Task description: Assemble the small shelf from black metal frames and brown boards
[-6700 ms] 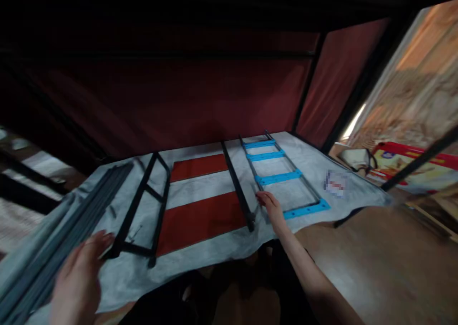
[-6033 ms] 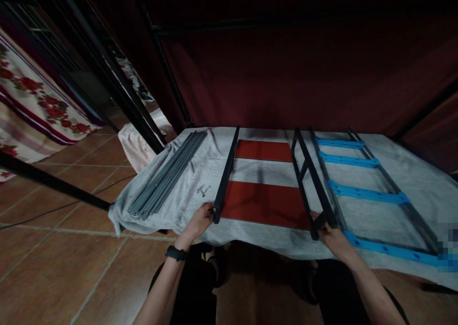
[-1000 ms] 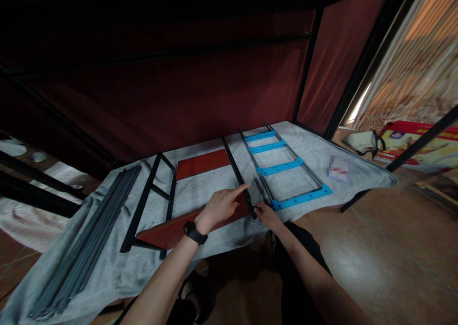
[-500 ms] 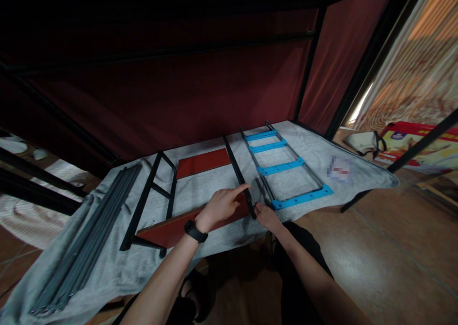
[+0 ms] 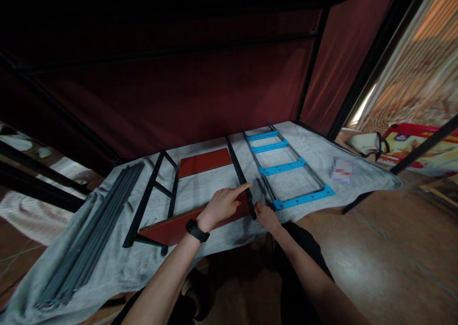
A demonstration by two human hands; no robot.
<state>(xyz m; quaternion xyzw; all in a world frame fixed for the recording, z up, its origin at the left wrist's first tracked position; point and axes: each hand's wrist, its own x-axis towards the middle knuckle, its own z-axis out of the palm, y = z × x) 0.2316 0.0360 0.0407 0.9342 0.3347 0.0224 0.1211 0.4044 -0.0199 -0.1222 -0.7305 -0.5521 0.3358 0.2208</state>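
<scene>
My left hand (image 5: 222, 207), with a black watch on its wrist, lies over the top edge of a reddish-brown board (image 5: 162, 230). Its thumb is bent at the near side and its index finger reaches to a black metal tube (image 5: 238, 165); the other fingers are mostly hidden. My right hand (image 5: 265, 215) is closed in a pinch against the tube's near end, on something too small to make out. The board spans from that tube to a black metal frame (image 5: 146, 198) at the left. A second reddish-brown board (image 5: 205, 162) lies farther back.
A grey cloth (image 5: 307, 139) covers the work surface. Several dark grey tubes (image 5: 96, 229) lie at its left. To the right is a ladder-like rack (image 5: 282, 166) with blue crosspieces, beside a blurred-out patch (image 5: 341, 170). A dark red panel (image 5: 200, 91) stands behind.
The view has shifted slightly. Both hands keep their places at the board and the tube's near end, with no clear movement of the parts.
</scene>
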